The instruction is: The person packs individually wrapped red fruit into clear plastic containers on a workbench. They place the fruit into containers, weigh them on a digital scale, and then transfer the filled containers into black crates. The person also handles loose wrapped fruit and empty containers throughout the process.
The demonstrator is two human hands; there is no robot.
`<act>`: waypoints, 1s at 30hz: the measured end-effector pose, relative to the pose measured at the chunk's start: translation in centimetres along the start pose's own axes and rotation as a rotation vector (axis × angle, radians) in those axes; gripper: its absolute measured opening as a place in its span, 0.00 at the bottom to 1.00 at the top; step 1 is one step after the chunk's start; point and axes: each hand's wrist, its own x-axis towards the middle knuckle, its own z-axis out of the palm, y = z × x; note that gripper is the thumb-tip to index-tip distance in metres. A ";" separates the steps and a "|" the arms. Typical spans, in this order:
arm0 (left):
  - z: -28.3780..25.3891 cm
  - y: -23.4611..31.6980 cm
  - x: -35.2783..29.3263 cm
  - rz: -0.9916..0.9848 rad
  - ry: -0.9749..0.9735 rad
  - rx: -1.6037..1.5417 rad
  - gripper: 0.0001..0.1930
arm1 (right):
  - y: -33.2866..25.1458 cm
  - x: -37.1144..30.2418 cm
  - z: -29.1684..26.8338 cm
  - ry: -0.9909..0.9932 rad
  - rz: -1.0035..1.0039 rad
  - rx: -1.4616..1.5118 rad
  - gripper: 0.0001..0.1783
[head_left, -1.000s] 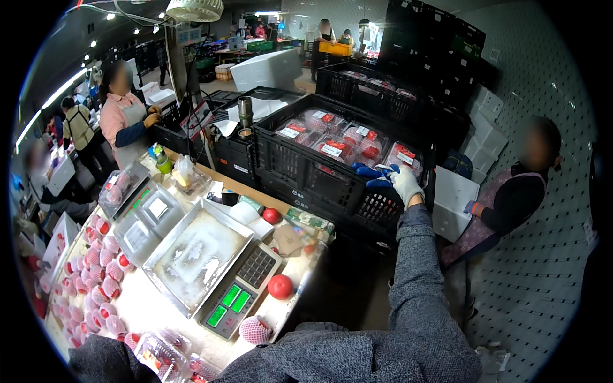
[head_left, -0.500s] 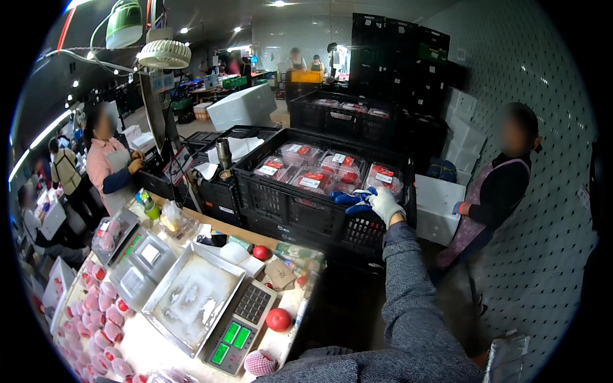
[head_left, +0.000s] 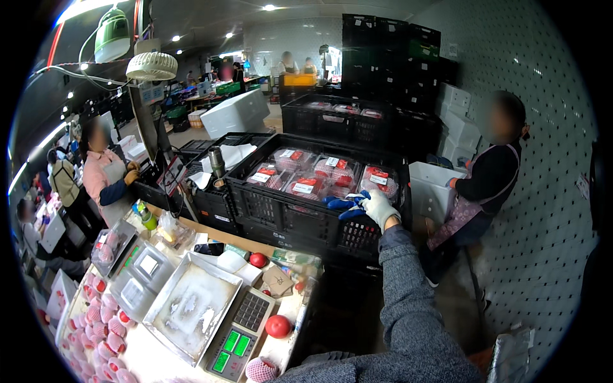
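While the right hand, in a white glove, reaches over the near corner of a black crate, its fingers are bent together and seem to pinch what looks like a blue glove, which hangs at the crate's rim beside the nearest boxes. The left hand is out of view, so I cannot tell how it is held.

Inside that crate sit five clear boxes of red fruit, shut and labelled as far as they show, so the filling here looks well advanced. A farther crate also bears filled boxes. Not everything is packed, though: on the desk, many fruits in pink foam nets lie loose at the left, and a clear container stands open next to the metal pan of the scale, with no fruit visible in it. One bare red fruit lies beside the scale's keypad, also unboxed. Whether the near crate counts as full, I cannot judge.
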 end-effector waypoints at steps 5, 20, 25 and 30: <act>0.6 0.0 0.0 0.006 -0.002 0.005 0.14 | 0.4 0.1 0.1 0.025 0.000 0.033 0.11; -0.7 2.8 -0.6 -0.129 -0.025 0.086 0.09 | 5.6 2.8 3.0 0.090 -0.083 0.084 0.06; -14.0 11.4 -2.8 -0.334 -0.248 0.096 0.07 | 2.0 0.6 1.1 0.146 -0.158 -0.061 0.06; -8.2 5.8 -2.2 -0.130 -0.134 -0.181 0.06 | 0.8 0.3 0.8 0.047 0.009 0.122 0.08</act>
